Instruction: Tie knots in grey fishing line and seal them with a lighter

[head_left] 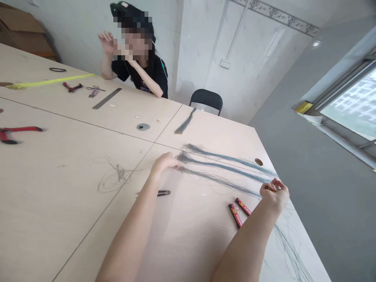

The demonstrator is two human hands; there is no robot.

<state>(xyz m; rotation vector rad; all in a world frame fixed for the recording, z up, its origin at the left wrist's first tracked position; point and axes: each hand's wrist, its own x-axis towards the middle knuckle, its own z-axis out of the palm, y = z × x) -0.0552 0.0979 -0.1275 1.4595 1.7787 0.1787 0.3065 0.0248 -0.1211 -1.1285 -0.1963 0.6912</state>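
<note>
Three long bundles of thin blue-green wire-like strands lie side by side on the table: a far bundle (229, 157), a middle bundle (225, 167) and a near bundle (220, 180). Their left ends are tangled. My left hand (165, 162) is closed at the left end of the near bundle, its fingertips on the strands. Over the right ends of the bundles, my right hand (276, 192) is curled closed around something small and dark yellowish that I cannot make out. Red-handled pliers (235, 216) lie beside my right forearm, partly hidden by it. Tweezers (163, 193) lie partly behind my left forearm.
Loose strands (290, 246) trail along the right table edge. A wire tangle (119, 174) lies left of my left arm. A shorter bundle (185, 122), a grey disc (143, 127), a ruler (107, 98) and red pliers (20, 130) lie farther off. A person (141, 66) sits across the table.
</note>
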